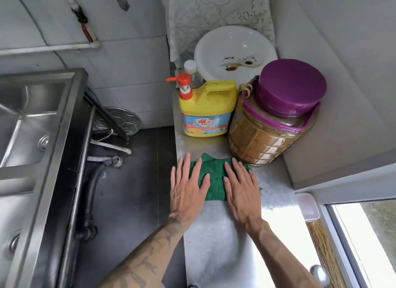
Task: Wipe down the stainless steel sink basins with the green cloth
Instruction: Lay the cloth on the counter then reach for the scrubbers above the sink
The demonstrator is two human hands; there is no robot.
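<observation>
The green cloth (216, 176) lies flat on a narrow steel counter (216, 244) in the middle of the view. My left hand (188, 187) presses flat on the cloth's left side with straight fingers. On the cloth's right side my right hand (242, 189) lies flat in the same way. The stainless steel sink (32, 124) stands apart at the left, across a gap of dark floor; its upper basin shows a drain, and a second basin sits below it at the lower left.
Just behind the cloth stand a yellow detergent jug (206, 111) with an orange pump and a brown jar (272, 124) with a purple lid. A white bowl (235, 51) leans at the back. Black drain hoses (92, 193) run beside the sink. A window frame (334, 223) borders the counter's right.
</observation>
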